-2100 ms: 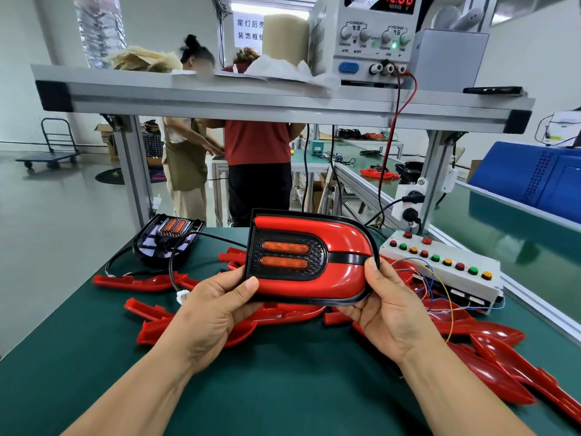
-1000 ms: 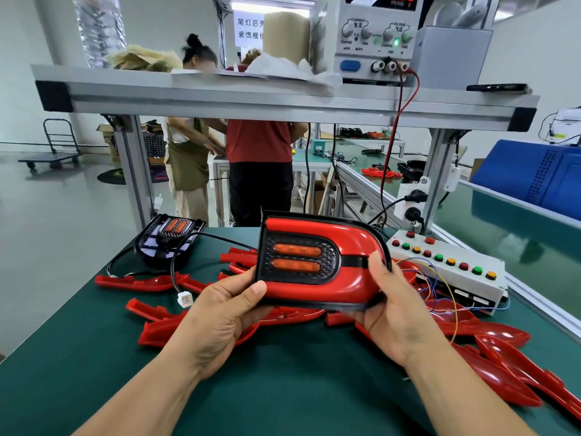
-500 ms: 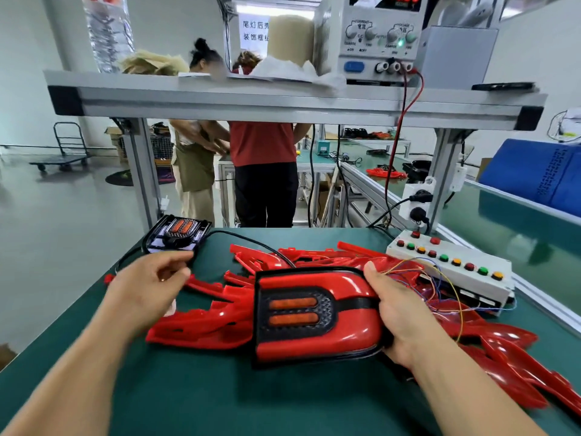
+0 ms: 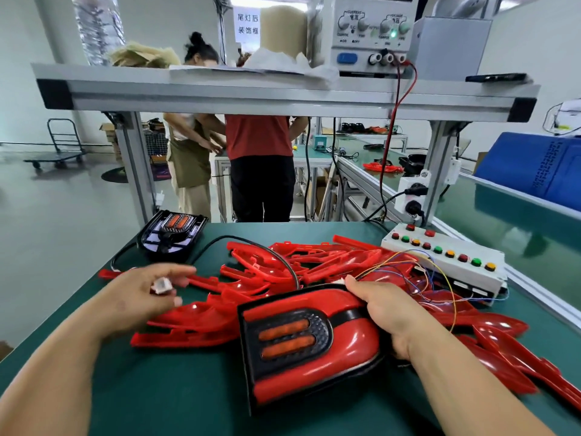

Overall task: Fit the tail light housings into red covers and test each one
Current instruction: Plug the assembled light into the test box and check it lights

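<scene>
Tail light (image 4: pixel 309 341): black housing seated in its red cover, face-up on the counter (image 4: pixel 195 398), near centre, with its far end against the pile of loose red covers (image 4: pixel 283 265).

Right grip (image 4: pixel 388 313) is closed on the light's far-right end, thumb on top, fingers round the edge. Left grip (image 4: pixel 141 297) sits left of the light, apart from it, pinching a small white plug (image 4: pixel 161 285). It's blurred, so "plug" is my best read, and I can't trace which lead it's on. A black cable (image 4: pixel 231 236) arcs over the pile behind.

Step in hand, as I judge it, is hooking up for test. To do it well:
- Pin the light with the right grip so it can't skate on the covers.
- Hold the plug by its body, not the lead.
- Line up the keying and push straight, no rocking.
- Mind the thin coloured wires (image 4: pixel 434 272) by the right fingers. They run toward the button box (image 4: pixel 446 259), so don't drag them.
- Route the cable clear of cover edges, it looks prone to snagging.

A bare housing (image 4: pixel 173 234) sits far left, not yet covered. The power supply (image 4: pixel 371 36) is on the shelf above, green lamp on.
</scene>
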